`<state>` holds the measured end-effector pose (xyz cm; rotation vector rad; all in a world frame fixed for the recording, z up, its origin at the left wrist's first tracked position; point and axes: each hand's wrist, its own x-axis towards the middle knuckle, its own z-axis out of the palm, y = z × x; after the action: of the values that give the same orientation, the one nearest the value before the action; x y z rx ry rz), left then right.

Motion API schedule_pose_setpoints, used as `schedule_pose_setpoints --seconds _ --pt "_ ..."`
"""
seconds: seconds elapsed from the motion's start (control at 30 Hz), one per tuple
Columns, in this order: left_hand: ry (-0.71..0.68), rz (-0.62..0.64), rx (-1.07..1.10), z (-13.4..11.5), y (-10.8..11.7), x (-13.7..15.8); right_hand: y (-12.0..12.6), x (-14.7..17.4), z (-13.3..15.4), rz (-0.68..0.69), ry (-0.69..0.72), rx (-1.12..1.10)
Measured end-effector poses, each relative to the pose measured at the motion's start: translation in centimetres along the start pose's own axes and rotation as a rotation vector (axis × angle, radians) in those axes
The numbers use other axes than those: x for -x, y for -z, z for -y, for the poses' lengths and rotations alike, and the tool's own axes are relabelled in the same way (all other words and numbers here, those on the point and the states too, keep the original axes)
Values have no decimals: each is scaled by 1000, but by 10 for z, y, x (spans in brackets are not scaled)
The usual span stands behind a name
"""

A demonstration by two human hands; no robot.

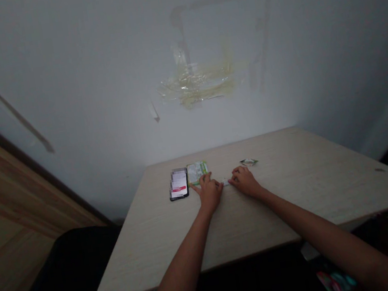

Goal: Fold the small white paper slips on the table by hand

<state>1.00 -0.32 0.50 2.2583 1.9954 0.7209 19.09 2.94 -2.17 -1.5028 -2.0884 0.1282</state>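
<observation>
Between my two hands, low over the table, is a small whitish piece (225,182), too small to make out its kind. My left hand (210,192) has its thumb and forefinger closed at the left end of it, while its other fingers spread toward a green-and-white printed packet (196,170). At the right end, my right hand (245,181) is closed with curled fingers pinching the piece. Part of the packet's lower edge is hidden behind my left hand.
A phone (179,184) with its screen lit lies left of the packet. Beyond my right hand is a small green-and-white scrap (249,162). The pale wooden table (290,165) meets a wall (107,90) bearing strips of clear tape (203,84). A dark chair-like shape (77,268) stands at left.
</observation>
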Motion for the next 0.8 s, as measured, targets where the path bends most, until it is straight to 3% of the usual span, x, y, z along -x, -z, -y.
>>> schedule_pose_setpoints --seconds 0.5,0.8 --pt "51 11 20 0 -3 -3 0 -1 2 4 -58 16" --pt "29 -12 45 0 0 1 6 4 5 12 68 -35"
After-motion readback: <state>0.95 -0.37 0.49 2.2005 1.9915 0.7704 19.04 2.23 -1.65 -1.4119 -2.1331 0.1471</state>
